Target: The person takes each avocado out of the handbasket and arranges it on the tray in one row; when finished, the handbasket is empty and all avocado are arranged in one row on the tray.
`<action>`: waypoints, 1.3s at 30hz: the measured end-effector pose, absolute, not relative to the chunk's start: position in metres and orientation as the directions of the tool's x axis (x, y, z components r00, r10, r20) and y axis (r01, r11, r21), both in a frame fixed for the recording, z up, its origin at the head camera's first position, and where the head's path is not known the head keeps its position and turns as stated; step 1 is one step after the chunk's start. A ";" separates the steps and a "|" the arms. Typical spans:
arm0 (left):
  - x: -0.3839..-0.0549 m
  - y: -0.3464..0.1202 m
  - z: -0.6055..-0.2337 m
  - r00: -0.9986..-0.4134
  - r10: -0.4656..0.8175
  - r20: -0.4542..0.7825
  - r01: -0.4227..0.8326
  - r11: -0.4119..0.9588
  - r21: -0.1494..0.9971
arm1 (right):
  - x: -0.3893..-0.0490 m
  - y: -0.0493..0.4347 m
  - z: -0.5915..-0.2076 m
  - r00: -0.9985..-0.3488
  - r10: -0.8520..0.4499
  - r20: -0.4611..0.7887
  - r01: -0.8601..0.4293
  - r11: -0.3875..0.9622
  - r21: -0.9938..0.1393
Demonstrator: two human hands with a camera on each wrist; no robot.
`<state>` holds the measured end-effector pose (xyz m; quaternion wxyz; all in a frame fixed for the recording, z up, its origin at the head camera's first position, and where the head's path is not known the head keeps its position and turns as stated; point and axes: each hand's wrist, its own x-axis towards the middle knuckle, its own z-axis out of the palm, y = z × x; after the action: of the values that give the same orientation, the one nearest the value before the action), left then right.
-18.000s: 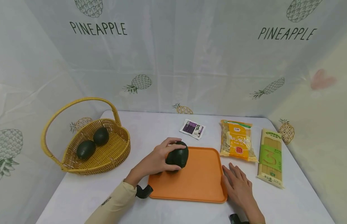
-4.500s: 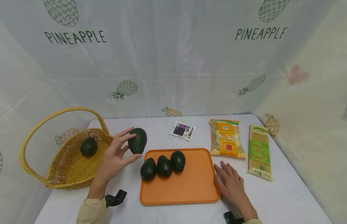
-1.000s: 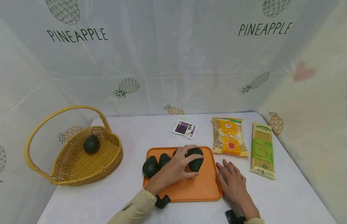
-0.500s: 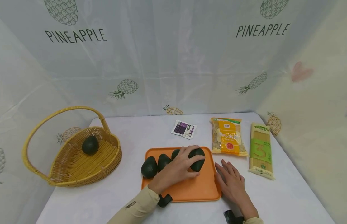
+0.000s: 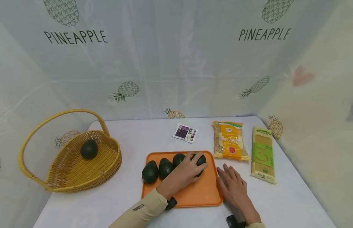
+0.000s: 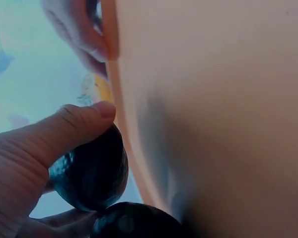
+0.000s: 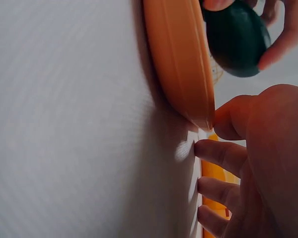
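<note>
My left hand (image 5: 182, 175) grips a dark green avocado (image 5: 201, 160) at the right part of the orange tray (image 5: 199, 198). Thumb and fingers curl round this avocado (image 6: 97, 171) in the left wrist view, with another avocado (image 6: 136, 220) close by. On the tray, left of the held one, lie three more: one at the left edge (image 5: 150, 172), a middle avocado (image 5: 166, 167) and one partly hidden avocado (image 5: 178, 158). My right hand (image 5: 233, 188) rests beside the tray's right edge, fingers spread; its thumb (image 7: 233, 116) touches the rim in the right wrist view.
A yellow wicker basket (image 5: 79, 186) with a tall handle stands at the left, one avocado (image 5: 89, 149) inside. Behind the tray lies a purple-and-white sachet (image 5: 185, 133). To the right are a yellow-orange food bag (image 5: 231, 141) and a pack of noodles (image 5: 263, 155).
The avocado held near the basket 4.5 s ago is now over the tray's right part. In the last second my left hand has lowered slightly with it. The right hand stays put.
</note>
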<state>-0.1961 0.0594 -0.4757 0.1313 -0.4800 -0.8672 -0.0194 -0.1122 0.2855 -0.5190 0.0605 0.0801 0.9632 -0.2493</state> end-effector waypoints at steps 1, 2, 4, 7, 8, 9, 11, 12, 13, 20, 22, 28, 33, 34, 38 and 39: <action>-0.196 0.061 -0.478 -0.495 0.831 0.252 0.831 0.538 -0.142 | -0.112 0.285 -0.519 -0.980 0.126 -0.156 0.186 0.863 -0.470; -0.196 0.063 -0.479 -0.491 0.832 0.257 0.821 0.541 -0.182 | -0.112 0.285 -0.519 -0.979 0.127 -0.157 0.187 0.862 -0.471; -0.196 0.065 -0.482 -0.486 0.832 0.267 0.803 0.546 -0.239 | -0.112 0.284 -0.519 -0.979 0.130 -0.160 0.191 0.862 -0.469; -0.194 0.066 -0.484 -0.495 0.827 0.265 0.784 0.557 -0.274 | -0.113 0.283 -0.518 -0.978 0.133 -0.161 0.194 0.862 -0.468; -0.194 0.066 -0.485 -0.501 0.825 0.262 0.780 0.561 -0.276 | -0.113 0.283 -0.518 -0.978 0.134 -0.160 0.194 0.862 -0.467; -0.194 0.066 -0.485 -0.505 0.823 0.259 0.777 0.565 -0.278 | -0.113 0.283 -0.518 -0.978 0.135 -0.160 0.195 0.863 -0.466; -0.194 0.066 -0.486 -0.515 0.818 0.254 0.771 0.572 -0.280 | -0.113 0.283 -0.518 -0.978 0.135 -0.162 0.196 0.865 -0.462; -0.194 0.065 -0.485 -0.521 0.815 0.253 0.769 0.577 -0.275 | -0.112 0.283 -0.518 -0.977 0.135 -0.163 0.197 0.865 -0.461; -0.194 0.065 -0.485 -0.525 0.813 0.252 0.768 0.581 -0.272 | -0.112 0.283 -0.518 -0.977 0.135 -0.163 0.196 0.866 -0.459; -0.194 0.063 -0.486 -0.532 0.805 0.261 0.765 0.590 -0.259 | -0.113 0.283 -0.517 -0.978 0.132 -0.164 0.194 0.868 -0.457; -0.195 0.062 -0.487 -0.532 0.803 0.270 0.769 0.591 -0.244 | -0.113 0.283 -0.517 -0.977 0.132 -0.165 0.194 0.868 -0.456; -0.195 0.062 -0.488 -0.518 0.803 0.295 0.772 0.587 -0.242 | -0.113 0.283 -0.518 -0.978 0.132 -0.163 0.193 0.871 -0.452; -0.194 0.062 -0.486 -0.505 0.805 0.310 0.771 0.583 -0.256 | -0.113 0.283 -0.519 -0.978 0.133 -0.163 0.193 0.872 -0.449; -0.194 0.062 -0.486 -0.507 0.806 0.307 0.771 0.583 -0.256 | -0.113 0.283 -0.518 -0.978 0.132 -0.164 0.193 0.873 -0.449; -0.193 0.061 -0.484 -0.509 0.808 0.296 0.771 0.581 -0.262 | -0.113 0.283 -0.518 -0.977 0.131 -0.165 0.193 0.871 -0.452; -0.193 0.061 -0.484 -0.509 0.809 0.293 0.771 0.580 -0.262 | -0.113 0.283 -0.517 -0.978 0.131 -0.164 0.192 0.872 -0.451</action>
<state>-0.1933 0.0608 -0.4839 0.1947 -0.4555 -0.8673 0.0487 -0.1128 0.2830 -0.5173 0.0641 0.0836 0.9653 -0.2391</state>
